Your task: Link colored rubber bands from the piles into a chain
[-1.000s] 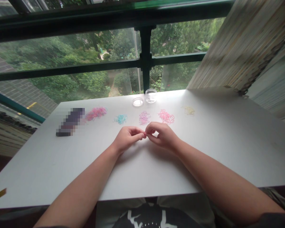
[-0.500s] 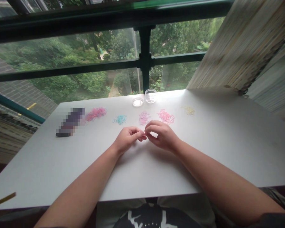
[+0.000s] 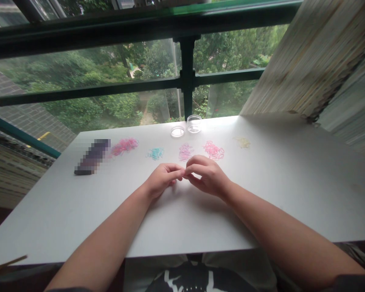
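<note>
My left hand (image 3: 164,177) and my right hand (image 3: 207,173) meet fingertip to fingertip above the white table (image 3: 158,231). Both are closed in a pinch, and whatever lies between the fingertips is too small to make out. Just beyond the hands are a lilac pile of small loops (image 3: 186,151) and a pink pile (image 3: 213,150). A turquoise pile (image 3: 156,153) lies to the left of them, and farther left is a mixed pink and blue pile (image 3: 125,146). Toward the right sits a pale yellow pile (image 3: 243,142).
A clear round container (image 3: 194,124) and a clear shallow lid (image 3: 177,132) stand near the table's back edge. A dark blurred object (image 3: 93,157) lies at the left. Behind the table are a green-framed window and, at the right, a striped curtain (image 3: 280,69).
The fingertips of both hands have come closer together, and the left fingers have shifted slightly. The view has moved a little; the piles and container stay in place.
</note>
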{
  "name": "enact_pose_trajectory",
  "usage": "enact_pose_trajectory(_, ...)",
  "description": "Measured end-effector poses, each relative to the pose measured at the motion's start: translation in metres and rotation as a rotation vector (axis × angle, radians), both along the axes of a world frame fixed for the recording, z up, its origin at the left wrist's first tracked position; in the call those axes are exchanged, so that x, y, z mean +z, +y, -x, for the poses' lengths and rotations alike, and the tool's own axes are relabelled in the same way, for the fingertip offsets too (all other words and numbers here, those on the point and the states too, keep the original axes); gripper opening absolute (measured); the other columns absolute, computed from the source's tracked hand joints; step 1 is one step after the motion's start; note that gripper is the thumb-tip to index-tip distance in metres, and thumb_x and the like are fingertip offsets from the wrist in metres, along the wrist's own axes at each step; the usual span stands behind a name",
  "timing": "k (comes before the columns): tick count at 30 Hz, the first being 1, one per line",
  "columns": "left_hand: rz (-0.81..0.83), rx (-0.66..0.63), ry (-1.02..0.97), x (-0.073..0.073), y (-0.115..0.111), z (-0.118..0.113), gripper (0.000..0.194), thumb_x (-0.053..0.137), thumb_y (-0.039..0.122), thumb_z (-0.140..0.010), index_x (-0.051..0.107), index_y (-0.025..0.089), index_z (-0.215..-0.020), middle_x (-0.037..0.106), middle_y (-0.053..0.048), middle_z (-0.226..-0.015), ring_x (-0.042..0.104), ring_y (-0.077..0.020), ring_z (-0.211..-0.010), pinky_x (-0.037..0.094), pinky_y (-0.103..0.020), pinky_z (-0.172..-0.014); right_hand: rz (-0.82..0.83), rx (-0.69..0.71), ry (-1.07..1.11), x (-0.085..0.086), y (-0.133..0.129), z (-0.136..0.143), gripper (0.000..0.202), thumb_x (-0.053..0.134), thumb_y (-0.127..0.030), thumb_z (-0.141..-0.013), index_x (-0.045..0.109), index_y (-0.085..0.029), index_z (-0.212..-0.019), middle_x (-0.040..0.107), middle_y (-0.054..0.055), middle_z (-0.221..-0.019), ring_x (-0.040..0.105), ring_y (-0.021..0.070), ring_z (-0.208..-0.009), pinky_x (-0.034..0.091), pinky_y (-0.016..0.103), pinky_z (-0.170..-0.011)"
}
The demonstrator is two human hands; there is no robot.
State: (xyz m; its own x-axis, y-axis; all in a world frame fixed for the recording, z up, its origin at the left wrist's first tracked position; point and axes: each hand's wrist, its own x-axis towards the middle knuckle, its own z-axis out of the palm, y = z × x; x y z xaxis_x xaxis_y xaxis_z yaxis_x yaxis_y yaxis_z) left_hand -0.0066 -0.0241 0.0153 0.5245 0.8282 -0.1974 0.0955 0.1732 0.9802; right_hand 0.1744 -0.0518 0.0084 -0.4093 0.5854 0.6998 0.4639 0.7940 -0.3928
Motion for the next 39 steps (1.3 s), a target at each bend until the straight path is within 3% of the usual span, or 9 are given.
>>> enact_pose_trajectory(5,0.031,-0.013,0.003,0.000,0.001,0.001,0.018,0.069,0.029,-0.064,0.061,0.013,-0.063,0.054,0.000,-0.058,0.040,-0.0069,-0.050,0.031,-0.022,-0.050,-0.013,0.018,-0.036,0.001,-0.003,0.002,0.010,0.051,-0.013,-0.083,0.057,-0.019,-0.078,0.057,0.005,-0.080,0.051,0.0138,-0.072,0.042,0.027,-0.064)
enact_pose_trajectory(12,0.048,-0.033,-0.040,-0.002,0.002,0.001,0.020,0.062,0.029,-0.070,0.052,0.014,-0.063,0.052,0.000,-0.062,0.038,-0.0060,-0.051,0.029,-0.020,-0.049,-0.010,-0.007,-0.014,0.002,-0.003,0.001,0.011,0.050,-0.010,-0.080,0.054,-0.019,-0.075,0.056,0.005,-0.080,0.050,0.0140,-0.072,0.042,0.027,-0.064)
enact_pose_trajectory(19,0.039,0.031,-0.078,-0.004,0.004,0.001,0.022,0.060,0.032,-0.072,0.047,0.015,-0.068,0.054,0.001,-0.067,0.041,-0.0059,-0.053,0.031,-0.018,-0.049,0.031,-0.016,0.028,0.001,-0.001,-0.001,0.012,0.051,-0.007,-0.074,0.051,-0.019,-0.075,0.055,0.004,-0.079,0.051,0.0142,-0.073,0.043,0.027,-0.066)
enact_pose_trajectory(28,-0.116,0.198,0.017,-0.003,0.015,0.013,0.021,0.057,0.035,-0.072,0.047,0.016,-0.069,0.056,0.001,-0.067,0.041,-0.0069,-0.050,0.030,-0.019,-0.045,0.099,-0.049,0.125,0.004,0.000,-0.008,0.012,0.052,-0.007,-0.073,0.050,-0.019,-0.074,0.055,0.004,-0.076,0.051,0.0146,-0.071,0.045,0.028,-0.065)
enact_pose_trajectory(33,-0.419,0.360,0.226,-0.004,0.034,0.037,0.019,0.060,0.034,-0.071,0.057,0.015,-0.075,0.063,-0.002,-0.072,0.054,-0.0115,-0.062,0.042,-0.022,-0.058,0.121,-0.087,0.185,0.004,0.003,-0.010,0.010,0.053,-0.009,-0.074,0.050,-0.018,-0.071,0.054,0.004,-0.074,0.052,0.0139,-0.068,0.045,0.027,-0.063)
enact_pose_trajectory(36,-0.599,0.511,0.453,-0.004,0.050,0.066,0.021,0.060,0.035,-0.068,0.062,0.015,-0.076,0.067,-0.004,-0.076,0.060,-0.0163,-0.072,0.045,-0.025,-0.068,0.132,-0.123,0.189,0.003,0.007,-0.017,0.009,0.053,-0.011,-0.074,0.051,-0.018,-0.071,0.055,0.003,-0.073,0.053,0.0136,-0.067,0.046,0.027,-0.064)
enact_pose_trajectory(39,-0.643,0.676,0.690,-0.004,0.065,0.098,0.022,0.060,0.034,-0.067,0.065,0.015,-0.077,0.068,-0.006,-0.079,0.062,-0.0185,-0.074,0.046,-0.028,-0.072,0.132,-0.231,0.174,0.002,0.016,-0.035,0.007,0.053,-0.012,-0.073,0.054,-0.018,-0.071,0.057,0.002,-0.071,0.054,0.0138,-0.067,0.046,0.028,-0.066)
